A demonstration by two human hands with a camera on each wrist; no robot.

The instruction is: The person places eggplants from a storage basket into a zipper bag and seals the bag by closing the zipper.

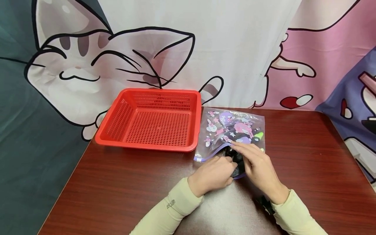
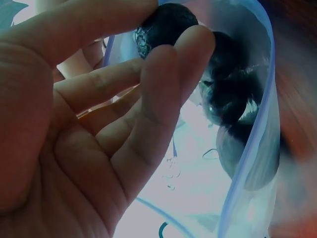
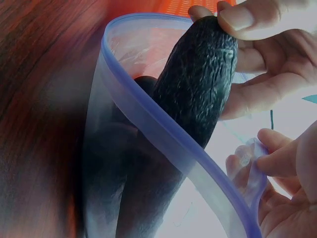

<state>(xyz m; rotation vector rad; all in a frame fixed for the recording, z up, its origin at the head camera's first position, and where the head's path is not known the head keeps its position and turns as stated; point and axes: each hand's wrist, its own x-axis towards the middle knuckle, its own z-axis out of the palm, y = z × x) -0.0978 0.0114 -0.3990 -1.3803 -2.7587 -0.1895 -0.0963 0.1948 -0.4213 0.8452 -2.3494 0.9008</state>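
Observation:
A clear zip bag (image 1: 210, 138) with a purple rim and cartoon prints lies on the table, its mouth open toward me. My left hand (image 1: 212, 174) pinches the end of a long, dark, wrinkled vegetable (image 3: 198, 79) between thumb and fingers at the mouth. The vegetable's lower part is still inside the bag. My right hand (image 1: 258, 164) pinches the bag's rim, as the right wrist view shows. Several more dark rounded items (image 2: 225, 101) lie inside the bag. A bright green patch (image 1: 258, 135) shows through the plastic at the far right.
An open red plastic basket (image 1: 158, 147) stands left of the bag, near the table's back edge. A printed curtain (image 1: 241, 65) hangs behind the brown wooden table (image 1: 308, 163). A black strap piece (image 1: 265, 205) is at my right wrist.

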